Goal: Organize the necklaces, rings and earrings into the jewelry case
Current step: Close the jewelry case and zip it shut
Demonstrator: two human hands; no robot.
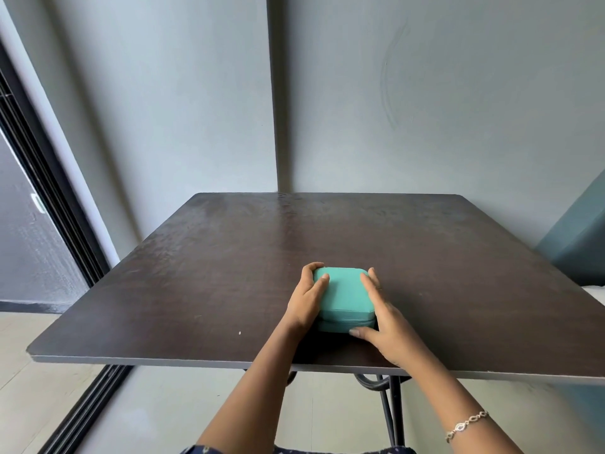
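Observation:
A small teal jewelry case [345,298] with rounded corners sits closed on the dark wooden table [229,263], near its front edge. My left hand [306,298] grips the case's left side, fingers curled over the far corner and onto the lid. My right hand [381,317] holds the right side, fingers lying along the lid's edge and the thumb against the front wall by the zip line. No necklaces, rings or earrings lie on the table. A silver bracelet [466,425] is on my right wrist.
The table stands against a grey wall corner. A sliding door frame [42,198] runs along the left. Black metal table legs [389,407] show below the front edge. A tiny white speck [239,332] lies on the table left of the case.

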